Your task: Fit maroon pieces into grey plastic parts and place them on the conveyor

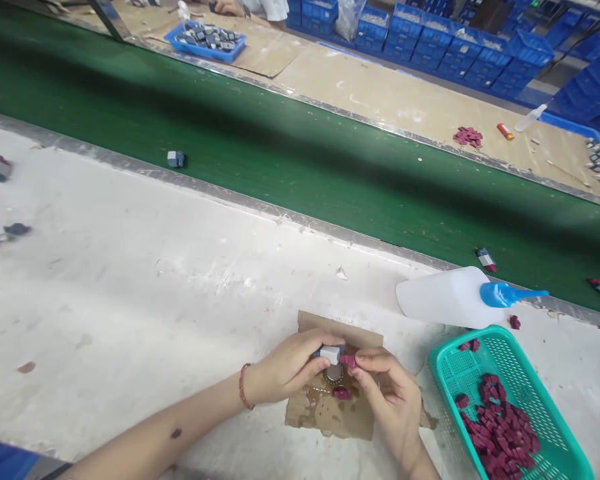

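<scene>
Grip of left hand (283, 370) pinches grey block (330, 355), right hand (393, 390) maroon piece (349, 361), toward near edge of desk (130, 280), both likely light, stiff, best side-held.

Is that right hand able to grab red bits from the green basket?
Probably yes: the green basket is close by, open on top, and nothing seems in the way. But the right hand is pinching a red piece, so it's busy.

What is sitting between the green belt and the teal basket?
In the head view, a white bottle with a blue nozzle and one small maroon piece lie there, along with metal edging and some white tabletop.
</scene>
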### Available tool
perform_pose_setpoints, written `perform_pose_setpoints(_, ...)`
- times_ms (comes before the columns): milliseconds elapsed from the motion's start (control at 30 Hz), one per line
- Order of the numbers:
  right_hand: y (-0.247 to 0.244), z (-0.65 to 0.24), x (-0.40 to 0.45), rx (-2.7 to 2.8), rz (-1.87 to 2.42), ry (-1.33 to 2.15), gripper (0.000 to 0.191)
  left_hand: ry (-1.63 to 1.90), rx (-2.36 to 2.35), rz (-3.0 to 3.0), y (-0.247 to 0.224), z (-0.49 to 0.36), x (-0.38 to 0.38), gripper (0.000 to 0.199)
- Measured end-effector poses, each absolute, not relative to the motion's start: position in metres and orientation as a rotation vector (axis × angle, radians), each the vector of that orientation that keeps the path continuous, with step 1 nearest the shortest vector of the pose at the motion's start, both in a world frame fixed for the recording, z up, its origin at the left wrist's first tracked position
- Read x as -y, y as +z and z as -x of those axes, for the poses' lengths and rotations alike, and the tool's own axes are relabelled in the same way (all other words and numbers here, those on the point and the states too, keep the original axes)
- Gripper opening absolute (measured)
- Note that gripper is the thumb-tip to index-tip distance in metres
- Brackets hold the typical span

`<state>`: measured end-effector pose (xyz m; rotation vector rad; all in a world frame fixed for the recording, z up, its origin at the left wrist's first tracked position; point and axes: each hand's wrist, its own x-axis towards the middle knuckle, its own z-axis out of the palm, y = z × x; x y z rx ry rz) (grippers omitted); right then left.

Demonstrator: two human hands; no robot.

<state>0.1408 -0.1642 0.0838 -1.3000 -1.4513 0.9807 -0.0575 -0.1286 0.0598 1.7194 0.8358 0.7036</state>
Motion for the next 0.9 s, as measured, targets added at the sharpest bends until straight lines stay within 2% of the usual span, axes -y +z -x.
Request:
perform_pose_setpoints(633, 0.0856, -0.1312, 0.1588, 1.067, 1.39, 1.257, 0.031, 0.761, -0.768, -1.859, 0.0531, 0.0564, 0.1297, 0.033)
perform_pose_setpoints(900, 0.0862, -0.1318, 0.1588, 1.036, 1.439, 1.362, 0.033, 0.794, -0.742, -1.917, 0.0525, 0.0552, 0.1289, 0.03)
